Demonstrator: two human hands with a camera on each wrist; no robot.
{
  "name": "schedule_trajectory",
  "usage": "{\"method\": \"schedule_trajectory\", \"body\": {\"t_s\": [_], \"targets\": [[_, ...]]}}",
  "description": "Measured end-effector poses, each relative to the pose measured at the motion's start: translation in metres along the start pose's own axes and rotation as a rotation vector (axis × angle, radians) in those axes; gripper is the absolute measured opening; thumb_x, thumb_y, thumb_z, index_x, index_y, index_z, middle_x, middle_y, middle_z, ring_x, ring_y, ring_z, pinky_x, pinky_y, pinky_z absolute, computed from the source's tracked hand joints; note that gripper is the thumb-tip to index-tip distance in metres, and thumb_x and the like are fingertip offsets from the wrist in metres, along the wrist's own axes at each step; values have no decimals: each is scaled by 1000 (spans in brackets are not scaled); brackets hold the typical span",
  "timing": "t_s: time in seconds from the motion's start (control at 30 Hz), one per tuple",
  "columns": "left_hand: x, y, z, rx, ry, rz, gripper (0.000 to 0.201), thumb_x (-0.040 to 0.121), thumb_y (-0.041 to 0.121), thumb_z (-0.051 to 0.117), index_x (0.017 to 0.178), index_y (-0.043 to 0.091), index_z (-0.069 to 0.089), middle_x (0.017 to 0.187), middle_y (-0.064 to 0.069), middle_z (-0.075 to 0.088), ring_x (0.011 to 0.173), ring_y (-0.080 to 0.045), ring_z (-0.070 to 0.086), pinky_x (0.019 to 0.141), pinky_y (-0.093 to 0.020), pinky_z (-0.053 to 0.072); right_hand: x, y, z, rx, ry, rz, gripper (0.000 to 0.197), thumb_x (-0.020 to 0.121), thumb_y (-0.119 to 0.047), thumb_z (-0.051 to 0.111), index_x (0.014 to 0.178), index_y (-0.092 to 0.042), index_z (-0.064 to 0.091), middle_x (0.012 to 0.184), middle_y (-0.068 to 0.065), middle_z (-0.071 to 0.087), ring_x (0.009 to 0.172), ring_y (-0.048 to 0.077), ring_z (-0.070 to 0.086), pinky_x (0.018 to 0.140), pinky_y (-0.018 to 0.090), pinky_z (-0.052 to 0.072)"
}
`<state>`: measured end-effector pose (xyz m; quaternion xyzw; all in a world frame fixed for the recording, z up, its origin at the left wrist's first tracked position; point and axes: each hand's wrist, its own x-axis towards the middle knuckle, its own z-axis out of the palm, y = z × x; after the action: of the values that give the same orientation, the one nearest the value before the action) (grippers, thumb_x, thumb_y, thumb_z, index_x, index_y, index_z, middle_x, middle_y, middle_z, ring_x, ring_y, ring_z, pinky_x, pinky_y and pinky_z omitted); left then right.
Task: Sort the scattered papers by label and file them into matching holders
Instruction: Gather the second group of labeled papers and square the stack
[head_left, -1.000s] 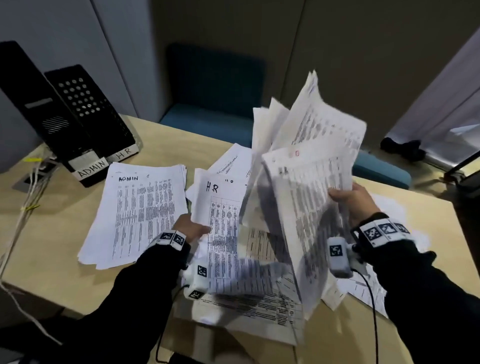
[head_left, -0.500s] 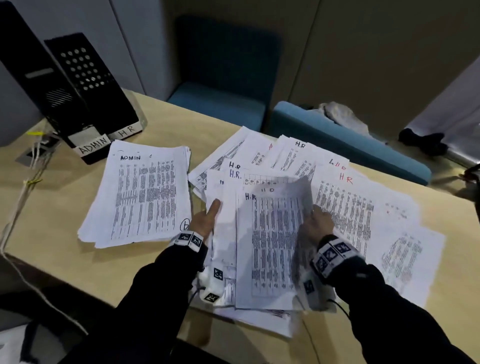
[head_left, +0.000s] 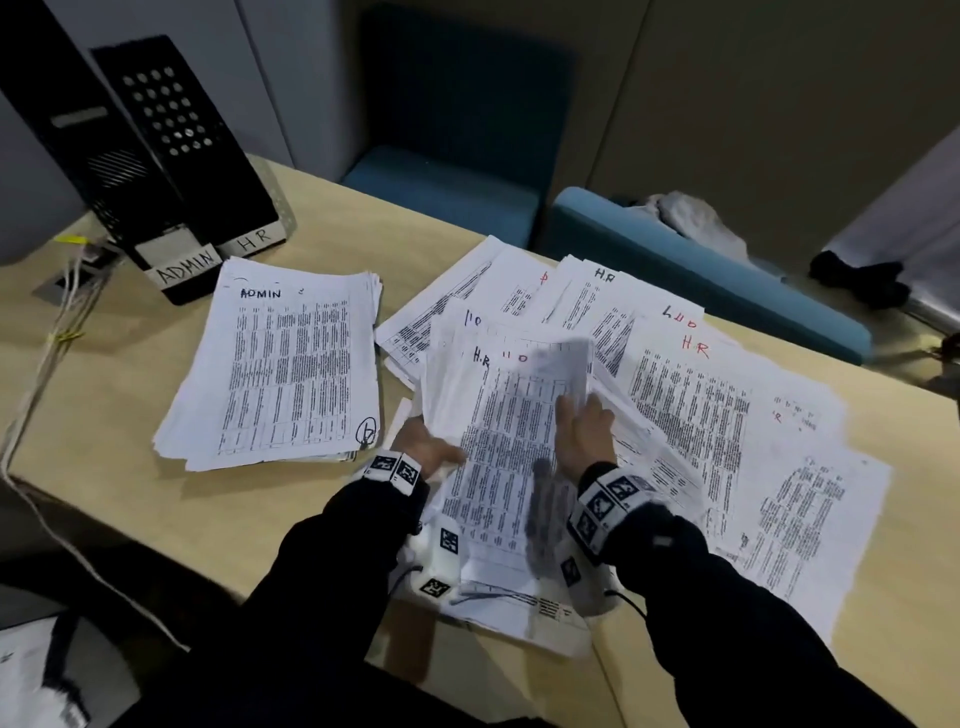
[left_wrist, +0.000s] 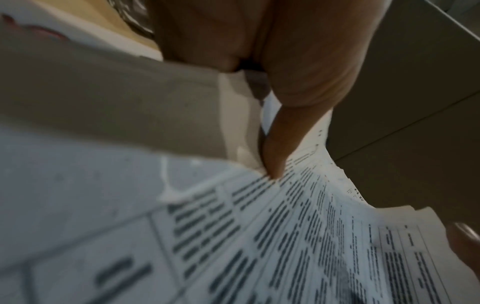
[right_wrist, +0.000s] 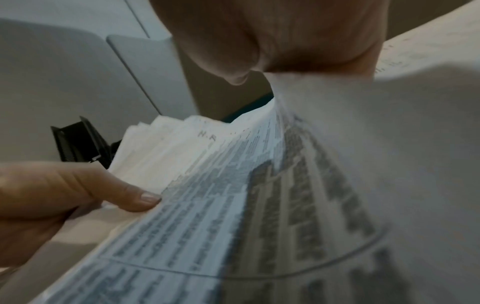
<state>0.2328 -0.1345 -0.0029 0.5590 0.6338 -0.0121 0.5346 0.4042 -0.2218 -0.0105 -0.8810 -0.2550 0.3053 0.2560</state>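
Note:
A loose sheaf of HR papers (head_left: 498, 457) lies in front of me on the desk. My left hand (head_left: 423, 447) grips its left edge, thumb (left_wrist: 275, 160) on top. My right hand (head_left: 584, 431) lies on the sheaf and pinches the top sheet (right_wrist: 298, 164), which curls up blurred against the palm. More HR sheets (head_left: 691, 405) fan out to the right. A squared ADMIN stack (head_left: 291, 364) lies to the left. Two black holders stand at the back left, labelled ADMIN (head_left: 184, 265) and HR (head_left: 254, 236).
Thin cables (head_left: 47, 364) run along the desk's left edge from a floor box. A blue seat (head_left: 701, 270) with a grey cloth sits behind the desk's far edge. Bare desk (head_left: 119, 415) shows left of the ADMIN stack and near the front edge.
A second ago both hands held the sheaf upright in the air. It has since come down flat on the desk, and my right hand has slid left onto the top sheet.

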Motion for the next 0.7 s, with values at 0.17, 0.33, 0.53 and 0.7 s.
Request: {"method": "schedule_trajectory", "body": {"t_s": [0.17,0.33,0.53,0.7], "targets": [[5,7,-26,-8,140,26,55,77,2,73,123,-13,47,107,-22,64,88,-31,64,74,-34,53,6,15,-28,-242,77,182,54,92,-35,49,138,-9,33,141,16,33,130,35,34,106,51,35],[5,-1,-75,-16,262,6,46,82,-1,65,122,-12,47,118,-25,60,105,-38,61,86,-36,51,17,39,-64,-292,110,206,63,77,-20,65,133,-10,37,136,16,35,127,33,36,104,52,38],[0,-16,-112,-86,383,-53,48,81,-1,67,122,-15,45,122,-28,58,110,-40,58,88,-38,47,27,33,-80,-577,18,65,56,77,-38,69,126,-20,49,128,11,47,121,29,44,102,46,39],[-5,-25,-116,-132,415,-76,47,80,-2,68,121,-17,47,124,-28,58,112,-40,58,87,-36,46,26,14,-61,-342,50,-53,28,85,-26,59,105,-7,64,105,14,64,94,27,62,85,37,52]]}}
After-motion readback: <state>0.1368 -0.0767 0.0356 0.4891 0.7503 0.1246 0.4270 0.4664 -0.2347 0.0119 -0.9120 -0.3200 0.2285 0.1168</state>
